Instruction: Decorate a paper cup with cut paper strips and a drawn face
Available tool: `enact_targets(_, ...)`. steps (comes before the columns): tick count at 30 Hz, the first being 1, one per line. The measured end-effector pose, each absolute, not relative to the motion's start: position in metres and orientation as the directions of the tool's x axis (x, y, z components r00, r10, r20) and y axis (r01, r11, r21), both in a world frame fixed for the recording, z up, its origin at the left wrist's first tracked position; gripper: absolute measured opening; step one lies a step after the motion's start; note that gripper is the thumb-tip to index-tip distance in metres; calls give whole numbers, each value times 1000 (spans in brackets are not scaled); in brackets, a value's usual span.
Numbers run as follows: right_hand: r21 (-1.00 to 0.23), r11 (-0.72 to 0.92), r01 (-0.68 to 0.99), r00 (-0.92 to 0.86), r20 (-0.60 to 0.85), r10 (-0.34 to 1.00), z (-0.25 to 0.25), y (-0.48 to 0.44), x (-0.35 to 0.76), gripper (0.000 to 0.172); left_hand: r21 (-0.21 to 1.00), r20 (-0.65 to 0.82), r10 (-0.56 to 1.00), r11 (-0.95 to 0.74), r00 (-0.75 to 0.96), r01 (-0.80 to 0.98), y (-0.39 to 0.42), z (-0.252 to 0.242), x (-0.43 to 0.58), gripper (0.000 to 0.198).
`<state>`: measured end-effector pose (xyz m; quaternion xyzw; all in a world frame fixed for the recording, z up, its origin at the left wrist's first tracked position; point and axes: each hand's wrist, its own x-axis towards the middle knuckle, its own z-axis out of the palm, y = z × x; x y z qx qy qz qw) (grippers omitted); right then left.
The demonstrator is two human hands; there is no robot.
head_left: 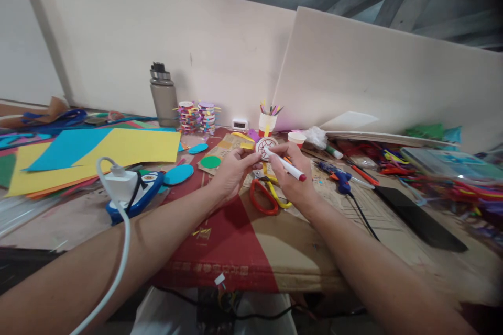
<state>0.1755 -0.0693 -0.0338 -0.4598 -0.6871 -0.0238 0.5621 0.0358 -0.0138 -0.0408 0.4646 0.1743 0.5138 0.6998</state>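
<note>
My left hand is closed on the edge of a small white disc with dark red lines drawn over its face. Yellow strips show beside the disc; whether they are fixed to it is unclear. A white marker with a dark red end sits in my right hand, its tip side against or close to the disc. Below both hands lie scissors with a red handle, beside a yellow loop. A green paper circle rests just left of my left hand.
Yellow and blue sheets, blue paper circles and a blue power strip with a charger lie left. Behind stand a bottle, decorated cups and a pencil cup. A blue glue gun and black slab lie right.
</note>
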Motion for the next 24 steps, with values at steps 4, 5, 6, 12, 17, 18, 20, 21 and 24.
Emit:
enact_targets(4, -470, 575, 670, 47, 800, 599, -33, -71, 176, 5, 832, 232, 889, 28, 394, -554, -14, -40, 36, 32)
enact_targets(5, -472, 576, 667, 48, 799, 599, -33, -71, 176, 5, 832, 232, 890, 27, 392, -554, -15, -40, 35, 32)
enact_targets(6, -480, 578, 659, 52, 796, 603, -33, -71, 176, 5, 831, 232, 891, 27, 390, -556, -15, -39, 35, 31)
enact_targets(12, -546, 602, 583, 102, 784, 612, -34, -71, 175, 10, 829, 235, 885, 34, 403, -558, -16, -38, 35, 30)
enact_targets(17, -536, 593, 601, 98, 785, 611, -33, -71, 175, 10, 825, 242, 881, 33, 406, -564, -15, -39, 35, 30)
enact_targets(18, -538, 599, 593, 104, 789, 606, -32, -71, 175, 10, 824, 240, 881, 37, 407, -566, -15, -39, 35, 29)
enact_targets(20, -548, 616, 566, 128, 796, 592, -31, -71, 175, 10, 820, 233, 881, 50, 411, -571, -15, -38, 34, 27)
enact_targets(21, -555, 622, 553, 141, 798, 587, -31, -71, 174, 10, 817, 228, 881, 58, 413, -574, -15, -38, 34, 27)
enact_targets(24, -557, 629, 542, 146, 799, 583, -30, -71, 173, 11, 805, 212, 885, 83, 415, -587, -14, -37, 33, 28)
